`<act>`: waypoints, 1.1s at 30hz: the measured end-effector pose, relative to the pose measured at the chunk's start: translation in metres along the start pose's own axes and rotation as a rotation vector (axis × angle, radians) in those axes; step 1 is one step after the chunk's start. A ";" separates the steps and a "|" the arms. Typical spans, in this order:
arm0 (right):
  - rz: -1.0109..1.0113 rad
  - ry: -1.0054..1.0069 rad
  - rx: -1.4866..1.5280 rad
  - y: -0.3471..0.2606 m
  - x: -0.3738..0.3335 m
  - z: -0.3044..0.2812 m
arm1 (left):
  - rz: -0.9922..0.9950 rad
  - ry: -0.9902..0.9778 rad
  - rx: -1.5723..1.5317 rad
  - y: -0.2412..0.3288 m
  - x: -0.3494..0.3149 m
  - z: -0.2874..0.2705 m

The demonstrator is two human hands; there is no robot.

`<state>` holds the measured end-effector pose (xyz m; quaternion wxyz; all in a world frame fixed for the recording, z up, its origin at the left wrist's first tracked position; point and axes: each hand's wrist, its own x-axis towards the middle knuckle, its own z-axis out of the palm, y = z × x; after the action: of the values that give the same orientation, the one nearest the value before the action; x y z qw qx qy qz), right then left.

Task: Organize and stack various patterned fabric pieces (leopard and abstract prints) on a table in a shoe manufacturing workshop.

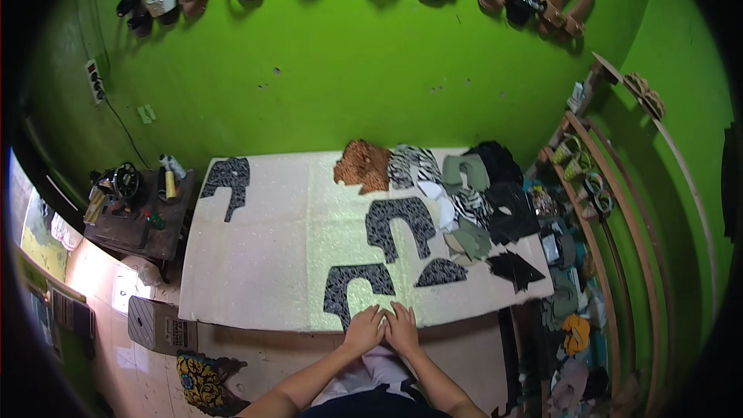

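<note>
From my remote view, the nearest black-and-grey cutout [338,285] lies on the white table [263,263], at eleven o'clock from the left hand [362,333]. That and the right hand [401,330] sit close together at the table's six-o'clock edge, fingers [402,313] half curled, forearms [311,379] slanting from seven and five; I can't tell whether they grip anything.

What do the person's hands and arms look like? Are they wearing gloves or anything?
The left hand and right hand are bare: no gloves. Both forearms are uncovered too, with no sleeves, watch or bracelet showing. Small rings would be hard to see. Dark clothing shows between the arms.
</note>
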<state>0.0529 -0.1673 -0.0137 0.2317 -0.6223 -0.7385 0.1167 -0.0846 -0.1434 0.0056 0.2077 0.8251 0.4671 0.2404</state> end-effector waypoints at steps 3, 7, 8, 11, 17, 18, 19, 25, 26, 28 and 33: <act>0.016 0.019 0.146 0.016 -0.003 -0.019 | 0.032 -0.014 -0.005 0.015 0.004 0.001; 0.171 0.027 0.316 0.038 0.008 -0.053 | 0.041 -0.004 -0.047 0.024 0.026 0.007; 0.153 0.078 0.291 0.047 0.012 -0.059 | 0.012 -0.027 -0.047 0.026 0.033 0.009; 0.131 0.179 0.178 0.079 0.028 -0.077 | -0.037 -0.048 -0.067 0.036 0.063 0.019; 0.111 0.226 0.079 0.135 0.068 -0.113 | -0.152 0.064 0.003 0.060 0.119 0.037; 0.130 0.158 0.070 0.143 0.074 -0.116 | -0.172 0.072 0.029 0.060 0.126 0.041; 0.124 0.151 0.072 0.148 0.074 -0.117 | -0.192 0.082 0.054 0.061 0.130 0.045; 0.122 -0.196 0.019 0.171 0.078 -0.109 | -0.361 0.005 0.075 0.075 0.129 0.056; 0.111 -0.205 0.022 0.175 0.079 -0.110 | -0.374 -0.009 0.066 0.078 0.130 0.055; 0.113 -0.202 -0.021 0.170 0.082 -0.116 | -0.404 -0.023 0.060 0.082 0.126 0.053; 0.119 -0.121 0.004 0.167 0.081 -0.121 | -0.375 0.065 0.054 0.091 0.124 0.055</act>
<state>0.2463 -0.0697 0.0299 0.1806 -0.6566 -0.7126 0.1688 0.0646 -0.0850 0.0382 0.2115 0.7207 0.6254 0.2114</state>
